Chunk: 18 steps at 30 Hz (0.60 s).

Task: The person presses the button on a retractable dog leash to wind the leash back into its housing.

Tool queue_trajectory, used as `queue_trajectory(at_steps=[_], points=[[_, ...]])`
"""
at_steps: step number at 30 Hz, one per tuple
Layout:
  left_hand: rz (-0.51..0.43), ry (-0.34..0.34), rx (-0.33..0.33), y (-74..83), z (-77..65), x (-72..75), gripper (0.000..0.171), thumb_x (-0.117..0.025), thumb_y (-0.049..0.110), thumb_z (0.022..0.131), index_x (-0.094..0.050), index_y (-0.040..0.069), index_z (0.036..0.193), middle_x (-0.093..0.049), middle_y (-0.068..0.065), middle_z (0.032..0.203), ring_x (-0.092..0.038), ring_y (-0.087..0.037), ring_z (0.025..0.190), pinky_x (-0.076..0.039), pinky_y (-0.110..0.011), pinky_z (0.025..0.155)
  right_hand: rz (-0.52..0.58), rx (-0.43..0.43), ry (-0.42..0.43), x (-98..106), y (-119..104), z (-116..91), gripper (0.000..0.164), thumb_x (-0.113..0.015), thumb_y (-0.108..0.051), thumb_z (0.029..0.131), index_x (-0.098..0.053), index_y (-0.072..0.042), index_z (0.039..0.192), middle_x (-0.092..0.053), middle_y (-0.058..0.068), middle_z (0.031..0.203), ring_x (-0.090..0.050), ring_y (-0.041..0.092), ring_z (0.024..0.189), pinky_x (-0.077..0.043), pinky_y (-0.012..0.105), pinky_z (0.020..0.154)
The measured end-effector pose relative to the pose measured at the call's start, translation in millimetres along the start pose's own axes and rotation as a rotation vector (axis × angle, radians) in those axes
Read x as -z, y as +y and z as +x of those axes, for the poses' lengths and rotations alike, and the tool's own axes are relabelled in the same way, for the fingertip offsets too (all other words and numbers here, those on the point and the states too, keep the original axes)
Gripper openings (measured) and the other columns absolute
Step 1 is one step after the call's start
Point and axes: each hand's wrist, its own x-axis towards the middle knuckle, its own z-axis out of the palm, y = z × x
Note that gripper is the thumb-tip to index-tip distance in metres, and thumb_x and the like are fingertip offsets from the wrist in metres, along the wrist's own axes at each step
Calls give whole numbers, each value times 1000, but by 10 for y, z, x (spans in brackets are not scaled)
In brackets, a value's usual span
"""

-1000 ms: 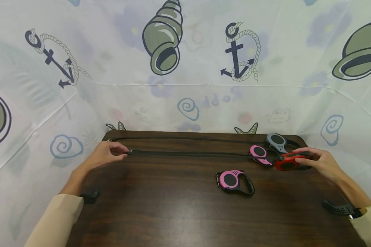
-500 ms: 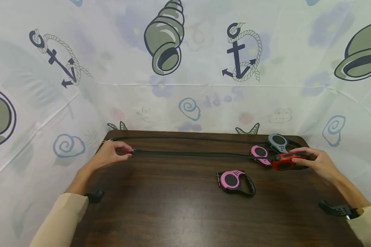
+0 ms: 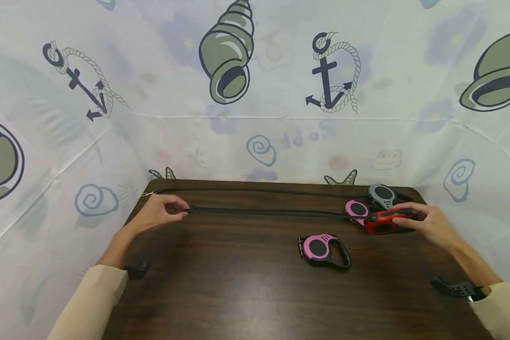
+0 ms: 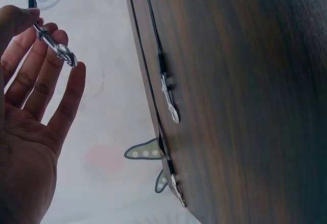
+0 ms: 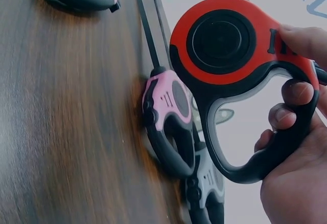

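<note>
My right hand (image 3: 431, 224) grips a red and black retractable dog leash (image 5: 219, 40) by its handle, its fingers through the loop. Drawn out from it, a black cord (image 3: 263, 210) runs left across the table. My left hand (image 3: 161, 215) pinches the cord's end between thumb and finger, and a silver snap clip (image 4: 53, 45) sticks out past the fingertips. Behind the red leash lie a pink leash (image 5: 166, 101) and a grey leash (image 3: 381, 193), both with cords stretched left. The pink leash's clip (image 4: 169, 98) rests on the table below the left hand.
Another pink leash (image 3: 316, 247), its cord wound in, lies nearer on the brown table (image 3: 238, 283). Along the back edge, the grey leash's cord (image 3: 259, 190) ends in a clip (image 3: 148, 193) at the far left corner. A printed cloth (image 3: 280, 85) hangs behind and at both sides.
My left hand has moved right and my right hand left with the red leash, so the length of cord between them is shorter. The other leashes stay in place.
</note>
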Motion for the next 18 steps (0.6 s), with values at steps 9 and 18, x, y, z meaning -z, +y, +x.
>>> queue_trajectory(at_steps=[9,18], points=[[-9,-24,-1,65,91,-115,22,-87,-1,82,-81,12,98,-77,7,89,-68,-7,78,-60,-36,73,38,12,-14,-131,-154,26,34,-81,-17,95,-73,-6,126,-72,-11,98,-56,15,72,-47,30,60],[-47,-35,-16,115,174,-229,21,-87,1,83,-81,13,99,-78,6,91,-70,-7,80,-60,-31,75,96,80,-47,-250,-226,70,31,-78,-11,96,-73,-3,126,-73,-15,103,-62,13,78,-53,27,65]])
